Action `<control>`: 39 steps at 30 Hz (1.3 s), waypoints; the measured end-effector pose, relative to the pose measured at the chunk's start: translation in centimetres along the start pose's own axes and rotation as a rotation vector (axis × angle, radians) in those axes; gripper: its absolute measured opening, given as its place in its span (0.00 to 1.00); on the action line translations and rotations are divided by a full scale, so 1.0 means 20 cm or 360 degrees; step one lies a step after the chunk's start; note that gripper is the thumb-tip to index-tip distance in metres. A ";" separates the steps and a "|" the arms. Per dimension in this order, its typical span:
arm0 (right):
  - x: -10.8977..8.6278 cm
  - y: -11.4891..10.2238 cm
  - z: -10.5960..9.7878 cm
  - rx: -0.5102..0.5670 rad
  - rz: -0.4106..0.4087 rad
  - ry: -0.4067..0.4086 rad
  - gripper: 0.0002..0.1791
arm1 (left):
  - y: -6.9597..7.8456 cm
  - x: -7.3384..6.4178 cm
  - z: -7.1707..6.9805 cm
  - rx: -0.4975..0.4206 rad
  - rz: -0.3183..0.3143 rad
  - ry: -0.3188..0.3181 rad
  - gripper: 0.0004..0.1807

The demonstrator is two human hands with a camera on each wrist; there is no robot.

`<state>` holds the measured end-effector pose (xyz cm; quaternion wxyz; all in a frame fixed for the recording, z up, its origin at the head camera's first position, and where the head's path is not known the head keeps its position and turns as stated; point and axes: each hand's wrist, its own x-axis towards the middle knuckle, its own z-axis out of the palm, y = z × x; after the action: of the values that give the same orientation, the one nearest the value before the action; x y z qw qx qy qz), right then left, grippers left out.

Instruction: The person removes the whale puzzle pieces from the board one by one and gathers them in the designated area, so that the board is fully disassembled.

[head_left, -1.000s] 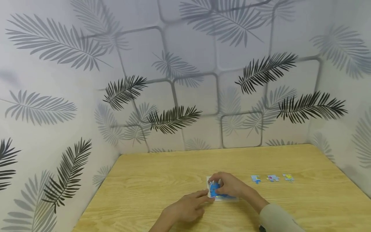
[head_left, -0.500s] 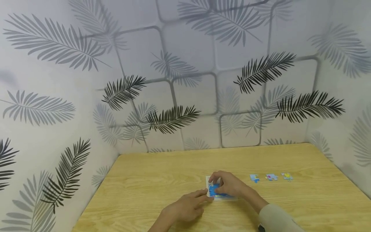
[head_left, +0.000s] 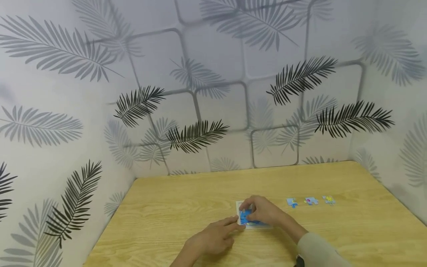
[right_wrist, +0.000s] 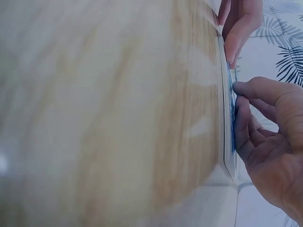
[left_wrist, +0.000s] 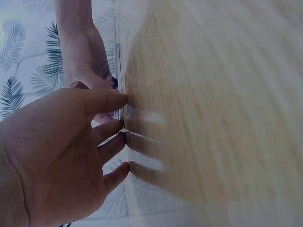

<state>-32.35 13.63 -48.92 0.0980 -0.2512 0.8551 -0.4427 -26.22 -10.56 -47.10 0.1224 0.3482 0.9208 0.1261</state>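
A small puzzle board [head_left: 260, 226] with a white border and a blue picture lies on the table, partly covered by my right hand [head_left: 265, 211]. The curled fingers and thumb of that hand pinch at a blue puzzle piece [head_left: 244, 216] on the board; in the right wrist view their tips sit right at its surface. My left hand [head_left: 218, 235] rests at the board's lower left corner, its extended fingers touching the edge and the tabletop. In the left wrist view, the left fingertips [left_wrist: 124, 100] line up along the board's thin side.
To the right of the board lie three loose jigsaw pieces in a row: one blue and white [head_left: 291, 202], one with a pink spot [head_left: 311, 200], one with a yellow shape [head_left: 328, 200]. The wooden table [head_left: 173, 207] meets leaf-patterned walls [head_left: 227, 148] behind and at the sides.
The head view has shifted slightly. Both hands keep almost the same places on the board, and the three loose pieces have not moved on the table.
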 end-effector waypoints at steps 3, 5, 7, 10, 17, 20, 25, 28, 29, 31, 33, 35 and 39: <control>0.01 0.01 -0.01 -0.0001 -0.0042 0.0005 0.16 | 0.00 -0.01 -0.01 0.0011 0.0004 0.0002 0.27; 0.01 0.01 -0.01 -0.0004 -0.0058 0.0005 0.16 | 0.00 -0.01 -0.01 0.0016 0.0013 -0.0001 0.27; 0.01 0.02 -0.02 0.0002 -0.0071 -0.0003 0.16 | 0.00 -0.01 -0.02 0.0011 0.0018 -0.0007 0.27; -0.01 0.02 -0.05 0.0007 -0.0082 0.0008 0.17 | 0.00 -0.01 -0.02 0.0000 0.0014 -0.0018 0.27; -0.07 0.05 -0.14 0.0017 -0.0077 0.0136 0.18 | 0.00 0.02 0.00 0.0031 0.0022 -0.0020 0.27; -0.11 0.05 -0.20 0.0017 -0.0111 0.0163 0.18 | 0.01 0.02 0.00 0.0042 0.0012 -0.0016 0.27; -0.17 0.08 -0.29 -0.0040 -0.0155 0.0217 0.17 | 0.00 0.01 0.00 0.0072 0.0005 -0.0004 0.27; -0.20 0.10 -0.34 -0.0083 -0.0170 0.0240 0.17 | -0.01 0.00 0.00 0.0072 0.0021 0.0017 0.27; -0.22 0.11 -0.35 -0.0102 -0.0166 0.0251 0.17 | -0.01 -0.01 0.00 0.0073 0.0031 0.0021 0.27; -0.25 0.13 -0.38 -0.0135 -0.0147 0.0273 0.17 | -0.01 -0.01 0.00 0.0053 0.0028 0.0019 0.27; -0.29 0.15 -0.41 -0.0165 -0.0143 0.0295 0.17 | 0.00 -0.01 0.00 0.0039 0.0027 0.0009 0.27; -0.32 0.17 -0.44 -0.0200 -0.0146 0.0310 0.18 | 0.00 0.00 0.00 0.0032 0.0012 -0.0003 0.27; -0.38 0.19 -0.49 -0.0274 -0.0173 0.0314 0.18 | 0.00 -0.01 -0.01 0.0046 -0.0015 -0.0020 0.27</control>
<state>-30.95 26.29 -46.69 -0.0324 -0.2599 0.8806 -0.3950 -26.23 -10.75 -46.83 0.1236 0.3464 0.9234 0.1101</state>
